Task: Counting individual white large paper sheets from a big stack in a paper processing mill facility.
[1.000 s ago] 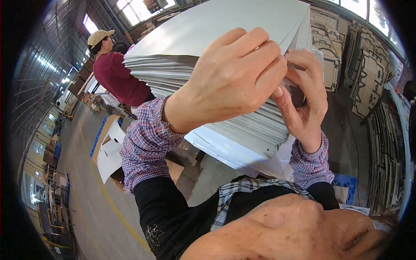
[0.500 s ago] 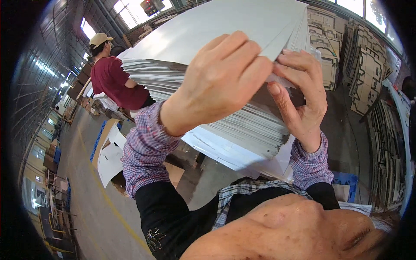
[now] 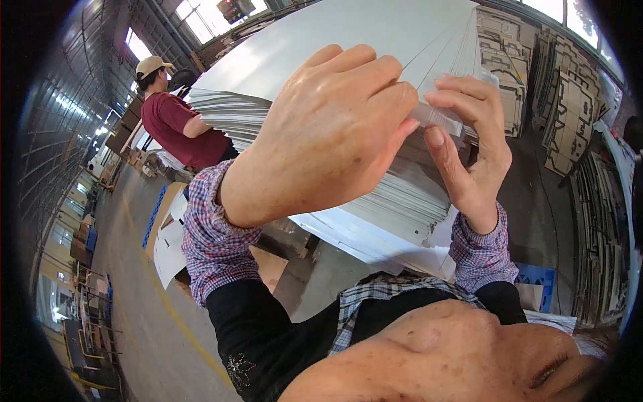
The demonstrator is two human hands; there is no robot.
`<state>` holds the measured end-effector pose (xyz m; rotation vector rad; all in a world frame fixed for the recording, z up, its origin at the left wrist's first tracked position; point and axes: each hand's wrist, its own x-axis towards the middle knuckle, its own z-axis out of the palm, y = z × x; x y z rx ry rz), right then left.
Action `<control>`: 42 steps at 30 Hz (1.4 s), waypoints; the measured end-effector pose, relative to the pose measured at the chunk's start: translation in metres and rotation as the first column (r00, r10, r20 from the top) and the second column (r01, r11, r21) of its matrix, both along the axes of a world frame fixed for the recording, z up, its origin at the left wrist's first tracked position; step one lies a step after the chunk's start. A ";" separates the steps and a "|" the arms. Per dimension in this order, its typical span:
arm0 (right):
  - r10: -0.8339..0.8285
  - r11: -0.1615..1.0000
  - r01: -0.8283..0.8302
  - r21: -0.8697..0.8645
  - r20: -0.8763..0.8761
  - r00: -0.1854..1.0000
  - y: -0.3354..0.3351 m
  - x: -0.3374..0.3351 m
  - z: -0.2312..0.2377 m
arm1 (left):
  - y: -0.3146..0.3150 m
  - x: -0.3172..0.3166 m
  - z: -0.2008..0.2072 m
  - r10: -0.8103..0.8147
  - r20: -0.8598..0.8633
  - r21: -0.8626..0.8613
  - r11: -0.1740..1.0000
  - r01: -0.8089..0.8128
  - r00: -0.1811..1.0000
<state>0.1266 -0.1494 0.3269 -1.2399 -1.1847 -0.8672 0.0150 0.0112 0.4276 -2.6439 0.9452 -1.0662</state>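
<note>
A tall stack of large white sheets (image 3: 382, 30) stands before me, its layered edges facing me. My left hand (image 3: 328, 127) is closed at the near corner of the stack, its curled fingers on the corner of the top sheets; my own hand hides most of that grip. Just to its right, my right hand (image 3: 472, 144) curves around the same corner. Its thumb and fingers are apart, with slightly fanned sheet edges (image 3: 445, 119) showing between them. Lower sheets (image 3: 402, 208) jut out unevenly beneath my hands.
A person in a dark red shirt and cap (image 3: 175, 120) stands at the stack's far left side. Die-cut brown boards (image 3: 573, 100) lean at the right. Blue pallets (image 3: 536, 278) lie low right and left. White cut sheets (image 3: 171, 234) rest on a pile beside the aisle.
My left hand has turned over the corner and shifted slightly left and down. The right hand's thumb and fingers stay apart. The other person's arm has risen toward the stack.
</note>
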 end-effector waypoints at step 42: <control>0.026 1.000 -0.026 0.001 -0.090 0.996 -0.001 0.000 0.002 | 0.003 0.000 -0.004 -0.015 0.041 0.020 1.000 0.014 0.999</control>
